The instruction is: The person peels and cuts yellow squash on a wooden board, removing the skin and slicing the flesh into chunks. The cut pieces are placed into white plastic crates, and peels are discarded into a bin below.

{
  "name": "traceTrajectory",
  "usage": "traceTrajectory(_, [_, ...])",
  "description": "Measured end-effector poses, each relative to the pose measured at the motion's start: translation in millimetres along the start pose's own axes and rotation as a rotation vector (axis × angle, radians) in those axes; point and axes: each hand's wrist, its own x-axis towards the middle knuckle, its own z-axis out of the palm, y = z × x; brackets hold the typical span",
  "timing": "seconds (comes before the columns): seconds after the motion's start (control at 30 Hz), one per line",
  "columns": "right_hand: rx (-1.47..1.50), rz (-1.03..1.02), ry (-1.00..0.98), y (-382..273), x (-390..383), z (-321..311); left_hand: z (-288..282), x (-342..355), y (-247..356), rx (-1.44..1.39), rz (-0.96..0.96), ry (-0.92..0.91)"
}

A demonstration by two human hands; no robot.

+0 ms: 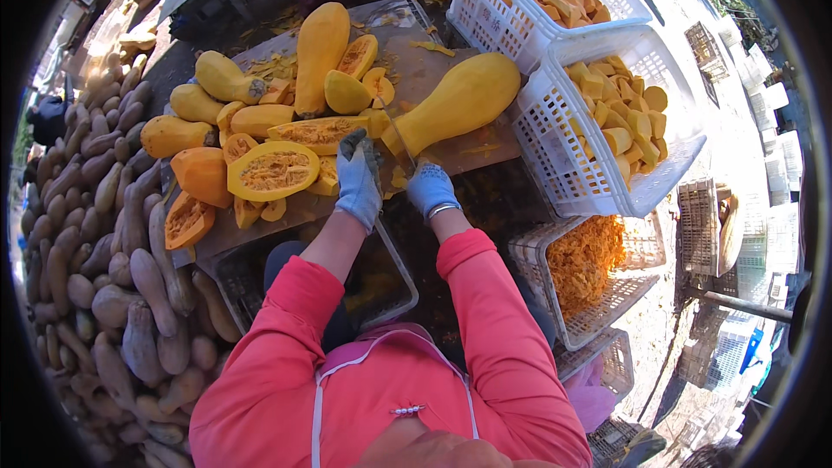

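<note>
My right hand (432,189), in a pale blue glove, is closed round a knife (397,133). Its thin blade points up and left, along the cut end of a large peeled squash (464,104) lying on the board (390,26). Close by on the left, my left hand (358,182) has its gloved fingers curled; what they hold, if anything, is hidden. Just beyond its fingertips sits a squash piece (377,123). Beside that hand lie a long squash half (321,131) and another half with its seedy face up (273,171). Whole peeled squash (321,56) rest farther back.
Unpeeled squash (113,303) are heaped along the left. On the right stand white crates, one with squash chunks (529,113), another behind it (477,9). A lower crate (555,295) contains orange seedy pulp (585,264). A dark tub (403,282) is below my forearms.
</note>
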Motion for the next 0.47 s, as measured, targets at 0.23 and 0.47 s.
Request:
traceTrajectory(0.23, [-0.011,0.001,0.013,9,4,0,11,14,-31,0.932,0.066,-0.234])
traceTrajectory(0.47, [-0.127,0.026,-0.053,-2,12,-17,29,33,-29,1.351,0.061,-0.263])
